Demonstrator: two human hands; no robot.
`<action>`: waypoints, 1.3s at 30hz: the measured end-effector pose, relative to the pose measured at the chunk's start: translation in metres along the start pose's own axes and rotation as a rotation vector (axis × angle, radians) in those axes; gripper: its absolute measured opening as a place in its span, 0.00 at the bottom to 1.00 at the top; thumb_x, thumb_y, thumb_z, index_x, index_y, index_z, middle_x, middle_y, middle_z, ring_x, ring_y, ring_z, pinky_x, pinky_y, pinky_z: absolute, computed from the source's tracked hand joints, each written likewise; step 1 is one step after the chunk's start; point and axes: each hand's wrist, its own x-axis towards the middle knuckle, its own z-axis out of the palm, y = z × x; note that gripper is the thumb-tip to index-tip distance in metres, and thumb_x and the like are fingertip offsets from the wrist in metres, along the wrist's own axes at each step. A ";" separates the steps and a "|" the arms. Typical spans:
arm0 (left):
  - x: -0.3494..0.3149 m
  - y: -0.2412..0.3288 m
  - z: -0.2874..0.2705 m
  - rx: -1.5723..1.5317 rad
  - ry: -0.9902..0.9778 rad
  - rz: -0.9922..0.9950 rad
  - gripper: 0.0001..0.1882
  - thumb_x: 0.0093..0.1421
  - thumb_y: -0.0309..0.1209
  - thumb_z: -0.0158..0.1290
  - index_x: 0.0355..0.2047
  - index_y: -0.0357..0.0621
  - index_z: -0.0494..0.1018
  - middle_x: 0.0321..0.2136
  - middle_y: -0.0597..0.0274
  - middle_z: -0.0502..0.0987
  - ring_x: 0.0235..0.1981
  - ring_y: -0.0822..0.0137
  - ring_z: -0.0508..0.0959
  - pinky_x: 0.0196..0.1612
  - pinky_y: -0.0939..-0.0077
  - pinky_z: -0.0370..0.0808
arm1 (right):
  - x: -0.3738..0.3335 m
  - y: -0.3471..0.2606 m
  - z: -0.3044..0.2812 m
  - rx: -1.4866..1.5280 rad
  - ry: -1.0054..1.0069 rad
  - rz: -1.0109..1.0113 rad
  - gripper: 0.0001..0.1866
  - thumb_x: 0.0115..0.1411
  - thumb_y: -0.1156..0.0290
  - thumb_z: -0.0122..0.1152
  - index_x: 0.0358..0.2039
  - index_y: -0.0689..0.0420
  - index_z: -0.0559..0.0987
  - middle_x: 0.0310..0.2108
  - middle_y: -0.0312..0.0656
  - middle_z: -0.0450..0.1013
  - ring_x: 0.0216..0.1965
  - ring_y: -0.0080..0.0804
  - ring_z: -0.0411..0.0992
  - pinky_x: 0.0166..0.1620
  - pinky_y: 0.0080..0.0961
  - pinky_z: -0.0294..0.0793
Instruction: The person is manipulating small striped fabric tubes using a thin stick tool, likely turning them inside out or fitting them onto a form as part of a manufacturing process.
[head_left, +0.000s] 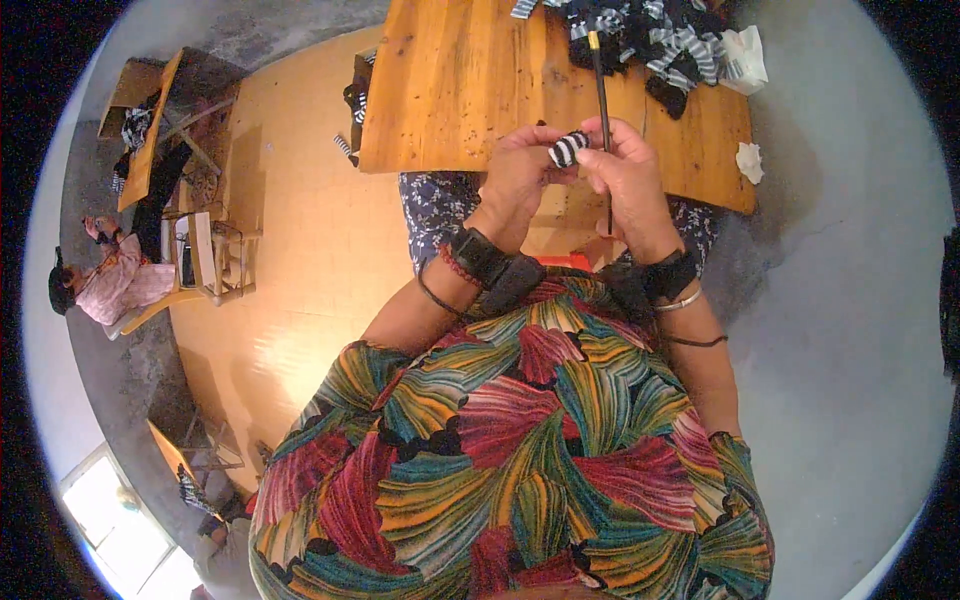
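A small black-and-white striped knit piece [568, 149] is bunched between my two hands, just beyond the table's near edge. The curled fingers of my left hand [513, 178] grip it from the left. My right hand [632, 172] is closed around a thin black stick [602, 90] with a gold-coloured band near its far end. This stick stands nearly upright in the view, its lower end showing below my palm. My right fingertips also touch the striped piece. Some of my fingertips are hidden behind it.
A wooden table [450, 80] lies in front of me. Toward its far right is a heap of striped and black knit pieces [640, 40], beside a white packet [744, 60]. Crumpled white paper [749, 162] sits near the right edge. On the left, another person [125, 275] sits by another table.
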 end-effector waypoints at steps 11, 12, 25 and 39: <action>-0.015 0.002 0.025 0.075 0.139 0.360 0.06 0.50 0.18 0.47 0.29 0.37 0.71 0.27 0.63 0.74 0.30 0.74 0.73 0.36 0.82 0.70 | 0.003 0.009 0.015 -0.396 0.241 -0.306 0.10 0.48 0.82 0.51 0.34 0.64 0.71 0.23 0.36 0.69 0.26 0.18 0.67 0.29 0.16 0.69; -0.016 0.002 0.026 0.133 0.137 0.400 0.06 0.50 0.17 0.47 0.28 0.37 0.71 0.27 0.64 0.74 0.30 0.75 0.72 0.36 0.84 0.68 | 0.003 0.008 0.015 -0.398 0.243 -0.307 0.10 0.48 0.82 0.51 0.34 0.64 0.71 0.23 0.36 0.69 0.26 0.18 0.67 0.29 0.16 0.69; -0.012 0.015 0.012 0.206 -0.102 0.142 0.07 0.48 0.18 0.49 0.29 0.38 0.73 0.26 0.63 0.75 0.27 0.74 0.73 0.31 0.84 0.71 | -0.002 0.004 -0.008 -0.359 0.046 -0.005 0.06 0.46 0.80 0.47 0.25 0.62 0.73 0.19 0.30 0.66 0.22 0.15 0.62 0.23 0.15 0.62; -0.005 0.010 -0.001 0.164 -0.089 0.016 0.10 0.48 0.19 0.47 0.32 0.36 0.73 0.28 0.62 0.76 0.29 0.74 0.74 0.33 0.84 0.70 | -0.013 -0.002 -0.001 0.015 -0.084 0.250 0.05 0.46 0.74 0.50 0.25 0.60 0.73 0.16 0.30 0.64 0.12 0.13 0.53 0.16 0.12 0.51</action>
